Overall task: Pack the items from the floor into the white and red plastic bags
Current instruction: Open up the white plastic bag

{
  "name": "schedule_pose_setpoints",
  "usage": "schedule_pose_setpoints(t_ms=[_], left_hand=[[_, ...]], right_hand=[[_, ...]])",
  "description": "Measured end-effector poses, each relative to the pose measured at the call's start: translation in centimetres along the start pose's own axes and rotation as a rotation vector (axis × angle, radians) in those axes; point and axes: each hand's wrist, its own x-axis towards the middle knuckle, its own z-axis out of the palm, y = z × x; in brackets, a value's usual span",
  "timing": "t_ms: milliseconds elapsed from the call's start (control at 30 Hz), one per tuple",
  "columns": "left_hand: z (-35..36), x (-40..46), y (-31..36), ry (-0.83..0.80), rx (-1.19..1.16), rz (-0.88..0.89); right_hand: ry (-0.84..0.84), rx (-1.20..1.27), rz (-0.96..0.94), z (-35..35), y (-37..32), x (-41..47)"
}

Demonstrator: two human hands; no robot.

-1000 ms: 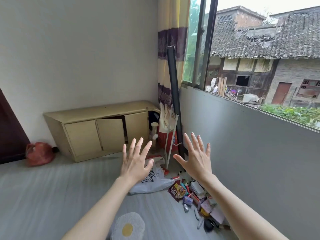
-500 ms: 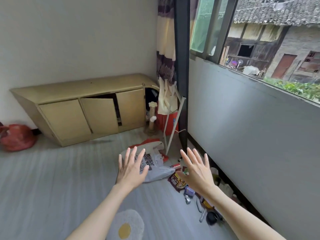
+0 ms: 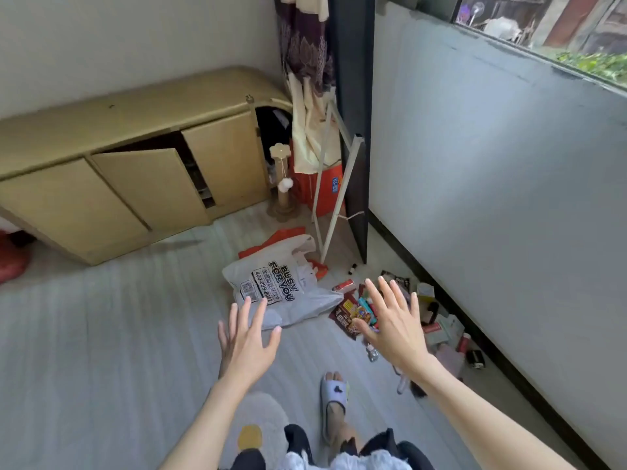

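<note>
A white plastic bag [image 3: 288, 286] with black print lies flat on the grey floor, and a red plastic bag [image 3: 281, 237] pokes out from under its far side. Right of them, along the wall, a pile of small items [image 3: 437, 320] lies scattered: snack packets, small boxes, tubes and bottles. My left hand [image 3: 246, 340] is spread flat in the air just in front of the white bag, holding nothing. With fingers straight and nothing in it, my right hand [image 3: 390, 317] hovers over the near left part of the pile and hides some of it.
A low beige cabinet [image 3: 135, 157] with one door ajar stands at the back left. A cat scratching post [image 3: 283, 184], a red box [image 3: 325, 188] and a leaning white frame [image 3: 339, 184] fill the corner. My slippered foot [image 3: 334, 398] and an egg-shaped mat [image 3: 258, 432] are below.
The view has tilted down from the window to the floor. Both open hands have dropped lower, close over the white bag and the pile; my foot has come into view.
</note>
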Motion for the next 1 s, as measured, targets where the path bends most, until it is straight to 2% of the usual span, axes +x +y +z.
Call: schedule_pose_setpoints(t_ms=[100, 267, 633, 767, 867, 1000], left_hand=[[0.2, 3.5, 1.1, -0.064, 0.057, 0.020], [1.3, 8.2, 4.0, -0.092, -0.001, -0.028], [1.7, 20.6, 2.9, -0.289, 0.173, 0.186], [4.6, 25.3, -0.2, -0.460, 0.287, 0.247], [7.8, 29.5, -2.0, -0.589, 0.429, 0.390], [12.7, 34.7, -4.2, -0.614, 0.492, 0.482]], right_hand=[[-0.028, 0.038, 0.054, 0.5, 1.1, 3.2], [-0.105, 0.061, 0.117, 1.7, 2.5, 6.9], [-0.183, 0.043, 0.272, 3.8, 2.0, 16.1], [-0.237, 0.069, 0.385, 7.8, 0.8, 18.7], [-0.316, 0.088, 0.458, 11.7, 0.2, 20.8], [-0.396, 0.102, 0.480, 17.9, 0.6, 23.0]])
